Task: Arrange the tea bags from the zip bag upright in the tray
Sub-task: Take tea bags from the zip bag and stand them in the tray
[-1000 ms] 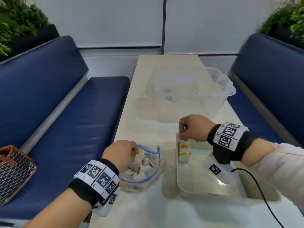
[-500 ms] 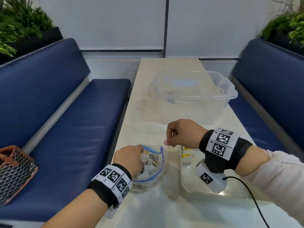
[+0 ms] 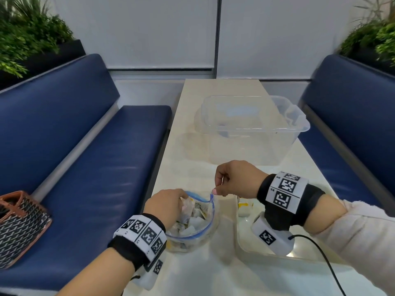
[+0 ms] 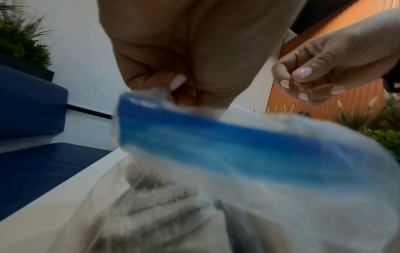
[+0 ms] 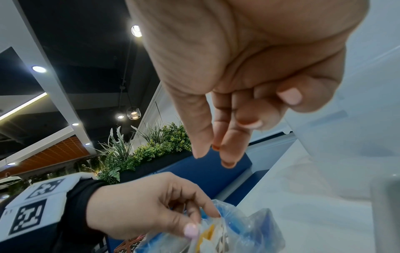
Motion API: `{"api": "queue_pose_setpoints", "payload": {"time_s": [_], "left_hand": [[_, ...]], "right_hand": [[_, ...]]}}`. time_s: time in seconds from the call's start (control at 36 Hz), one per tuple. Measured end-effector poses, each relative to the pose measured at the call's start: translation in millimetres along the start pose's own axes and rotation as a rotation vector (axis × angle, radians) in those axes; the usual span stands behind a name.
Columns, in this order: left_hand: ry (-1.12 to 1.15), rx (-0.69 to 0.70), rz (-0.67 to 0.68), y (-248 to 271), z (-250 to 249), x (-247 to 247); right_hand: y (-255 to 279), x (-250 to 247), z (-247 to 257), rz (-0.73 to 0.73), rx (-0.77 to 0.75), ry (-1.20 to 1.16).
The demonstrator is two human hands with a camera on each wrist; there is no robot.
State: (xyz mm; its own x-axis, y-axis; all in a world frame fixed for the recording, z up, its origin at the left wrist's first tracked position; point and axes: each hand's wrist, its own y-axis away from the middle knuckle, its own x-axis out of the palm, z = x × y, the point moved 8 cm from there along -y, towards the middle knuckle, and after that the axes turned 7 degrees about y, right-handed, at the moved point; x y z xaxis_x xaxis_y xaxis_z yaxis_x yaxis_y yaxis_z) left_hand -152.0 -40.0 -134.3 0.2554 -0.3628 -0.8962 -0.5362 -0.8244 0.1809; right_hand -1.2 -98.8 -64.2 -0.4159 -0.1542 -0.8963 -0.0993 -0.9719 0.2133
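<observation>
A clear zip bag (image 3: 192,233) with a blue zip rim stands open on the table, holding several tea bags (image 3: 195,218). My left hand (image 3: 168,205) grips its left rim, and the left wrist view shows the fingers (image 4: 177,82) pinching the plastic (image 4: 216,145). My right hand (image 3: 215,189) hovers over the bag's right rim. Its thumb and forefinger (image 5: 214,154) point down with nothing between them. Two yellow-tagged tea bags (image 3: 244,207) stand upright in the far left corner of the clear tray (image 3: 245,233).
A big clear plastic bin (image 3: 252,129) sits further back on the table. Blue benches (image 3: 96,157) flank both sides, with a woven bag (image 3: 19,227) on the left one. A black cable (image 3: 320,255) runs over the tray from my right wrist.
My right hand left the tea bags standing in the tray and moved left to above the zip bag's mouth. My left hand kept hold of the bag's rim.
</observation>
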Motion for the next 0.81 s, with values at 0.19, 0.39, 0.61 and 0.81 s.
{"api": "queue_pose_setpoints", "payload": {"time_s": [0.19, 0.39, 0.61, 0.81], "left_hand": [[0.252, 0.003, -0.068, 2.3, 9.1, -21.4], [0.440, 0.049, -0.129, 0.0, 14.1, -36.9], [0.829, 0.005, -0.150, 0.0, 8.3, -46.1], [0.804, 0.150, -0.136, 4.7, -18.9, -54.3]], "right_hand": [[-0.4, -0.2, 2.8, 0.000, -0.005, -0.023], [-2.8, 0.9, 12.0, 0.004, -0.035, -0.041], [-4.2, -1.4, 32.4, -0.079, -0.182, -0.100], [-8.3, -6.3, 33.6, -0.186, -0.147, -0.205]]}}
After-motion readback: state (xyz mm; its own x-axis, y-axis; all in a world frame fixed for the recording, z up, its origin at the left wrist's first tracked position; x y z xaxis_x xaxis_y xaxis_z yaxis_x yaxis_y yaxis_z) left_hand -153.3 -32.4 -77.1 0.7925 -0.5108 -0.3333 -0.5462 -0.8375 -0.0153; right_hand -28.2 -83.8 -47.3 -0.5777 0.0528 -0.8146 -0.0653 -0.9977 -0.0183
